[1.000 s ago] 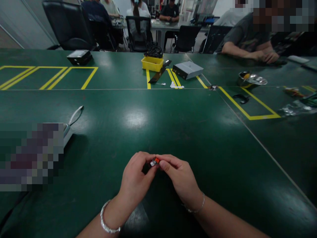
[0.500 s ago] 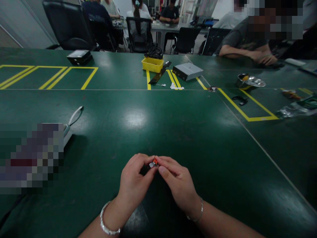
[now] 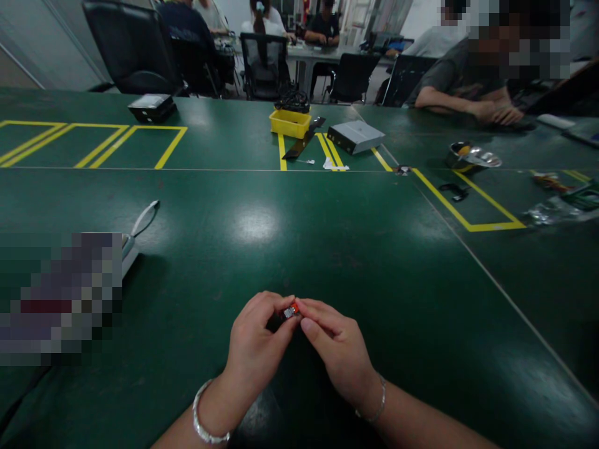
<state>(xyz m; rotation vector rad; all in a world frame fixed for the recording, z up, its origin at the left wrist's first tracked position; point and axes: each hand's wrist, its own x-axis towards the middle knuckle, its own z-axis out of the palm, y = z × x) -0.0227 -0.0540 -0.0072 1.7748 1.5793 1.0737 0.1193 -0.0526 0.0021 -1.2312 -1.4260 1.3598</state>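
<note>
A small silver part with an orange-red end [image 3: 291, 310] is held between my two hands, low over the green table [image 3: 201, 249]. It is too small and too covered by fingers for me to tell its kind. My left hand [image 3: 257, 337] pinches it from the left with thumb and fingertips. From the other side my right hand [image 3: 337, 340] closes its fingertips at the orange-red end. The fingertips of both hands nearly meet around the part.
At the left lies a blurred-out object [image 3: 70, 293] with a white cable [image 3: 141, 218]. Farther back are a yellow bin [image 3: 290, 125], a grey metal box [image 3: 356, 135], a black box [image 3: 152, 108] and a metal bowl [image 3: 472, 156]. A person [image 3: 449, 87] sits across at the right.
The view has shifted very slightly. Both hands keep their grip; the silver part is turned a little and shows more plainly between the fingertips.
</note>
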